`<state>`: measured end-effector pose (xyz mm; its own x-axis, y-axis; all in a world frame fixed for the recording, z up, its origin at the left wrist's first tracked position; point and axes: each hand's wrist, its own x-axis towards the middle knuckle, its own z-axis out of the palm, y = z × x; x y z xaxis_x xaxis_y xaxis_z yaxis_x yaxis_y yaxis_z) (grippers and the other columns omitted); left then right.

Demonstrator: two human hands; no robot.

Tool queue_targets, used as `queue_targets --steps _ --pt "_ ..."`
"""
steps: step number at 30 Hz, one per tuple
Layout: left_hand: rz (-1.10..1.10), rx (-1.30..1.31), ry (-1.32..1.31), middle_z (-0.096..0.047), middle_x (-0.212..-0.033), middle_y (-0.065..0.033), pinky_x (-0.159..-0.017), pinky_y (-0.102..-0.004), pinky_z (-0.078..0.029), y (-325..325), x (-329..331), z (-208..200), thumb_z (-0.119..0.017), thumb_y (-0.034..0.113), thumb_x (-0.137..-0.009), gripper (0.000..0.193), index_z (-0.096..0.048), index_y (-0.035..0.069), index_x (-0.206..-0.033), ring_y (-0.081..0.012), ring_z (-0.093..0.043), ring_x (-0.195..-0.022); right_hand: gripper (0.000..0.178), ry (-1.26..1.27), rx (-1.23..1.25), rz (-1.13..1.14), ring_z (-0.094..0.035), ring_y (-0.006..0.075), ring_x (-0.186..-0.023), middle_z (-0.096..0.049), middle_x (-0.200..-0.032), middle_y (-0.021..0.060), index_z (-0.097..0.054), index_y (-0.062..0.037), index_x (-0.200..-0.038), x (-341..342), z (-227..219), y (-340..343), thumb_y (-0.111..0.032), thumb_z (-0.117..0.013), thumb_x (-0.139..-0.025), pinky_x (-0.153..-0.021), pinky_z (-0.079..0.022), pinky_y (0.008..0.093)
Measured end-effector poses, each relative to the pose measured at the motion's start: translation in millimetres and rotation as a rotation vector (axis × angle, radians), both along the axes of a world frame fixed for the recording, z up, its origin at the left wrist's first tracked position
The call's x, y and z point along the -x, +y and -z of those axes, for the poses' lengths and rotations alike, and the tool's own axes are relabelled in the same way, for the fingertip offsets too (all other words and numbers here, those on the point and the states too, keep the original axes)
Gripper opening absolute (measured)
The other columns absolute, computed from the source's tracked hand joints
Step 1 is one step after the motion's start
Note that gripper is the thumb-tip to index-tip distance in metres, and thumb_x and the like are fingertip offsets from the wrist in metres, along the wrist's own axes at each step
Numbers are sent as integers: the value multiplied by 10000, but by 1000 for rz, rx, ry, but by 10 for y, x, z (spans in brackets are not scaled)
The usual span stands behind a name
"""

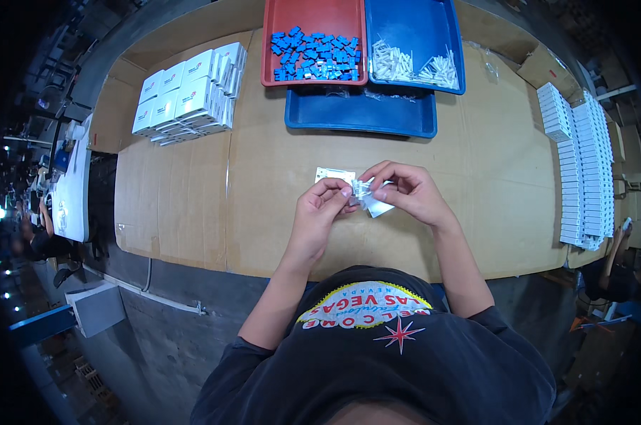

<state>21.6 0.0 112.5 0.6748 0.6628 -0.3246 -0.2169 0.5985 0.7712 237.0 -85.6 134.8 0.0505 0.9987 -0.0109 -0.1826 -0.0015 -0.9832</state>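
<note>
Over the middle of the cardboard-covered table, both my hands meet at a small clear-and-white piece [361, 190] that looks like a plastic packet; its exact kind is too small to tell. My left hand [322, 207] pinches its left side between thumb and fingers. From the other side my right hand [414, 193] grips it with thumb and forefinger, the other fingers curled. A flat white panel [378, 208] shows just below the right fingertips. Partly hidden behind the left fingers is a white rectangular item [334, 173] with small dark marks.
Beyond my hands, a red tray [315, 14] holds several blue parts, and a blue tray [414, 18] holds white slender pieces. Another blue tray [359, 117] sits under them. White boxes [186, 95] are stacked at left; tall stacks of white pieces [582, 170] line the right.
</note>
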Motion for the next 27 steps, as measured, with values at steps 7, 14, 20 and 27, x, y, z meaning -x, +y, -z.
queue_targets --steps 7,14,20,27 --pt "-132 -255 38 -679 -1040 -65 -868 -239 -541 -73 -71 62 -658 -49 -993 150 -608 -21 -1131 -87 -661 -934 314 0 179 -17 -662 118 -1048 -646 -1115 44 -593 -30 -1090 161 8 23 50 -802 -870 -896 -584 284" --pt "-182 -292 25 -632 -1046 -51 -869 -223 -534 -69 -62 -79 -671 -76 -965 275 -601 -51 -1230 -80 -641 -986 400 257 169 26 -659 95 -1016 -621 -1125 41 -557 -29 -1211 193 70 43 107 -728 -876 -857 -592 268" --pt "-96 -178 -13 -590 -1053 -26 -903 -218 -526 -50 -43 -76 -661 -91 -960 372 -589 -51 -1323 -85 -634 -1025 489 121 127 31 -659 107 -1055 -628 -1135 42 -542 -35 -1329 263 38 61 105 -692 -885 -903 -575 272" --pt "-12 -219 33 -647 -1131 -61 -927 -243 -530 -20 -35 -90 -635 -80 -979 335 -598 -40 -1310 -104 -640 -1047 398 151 169 70 -675 103 -971 -663 -1113 44 -583 -25 -1274 309 130 44 46 -716 -906 -859 -574 268"
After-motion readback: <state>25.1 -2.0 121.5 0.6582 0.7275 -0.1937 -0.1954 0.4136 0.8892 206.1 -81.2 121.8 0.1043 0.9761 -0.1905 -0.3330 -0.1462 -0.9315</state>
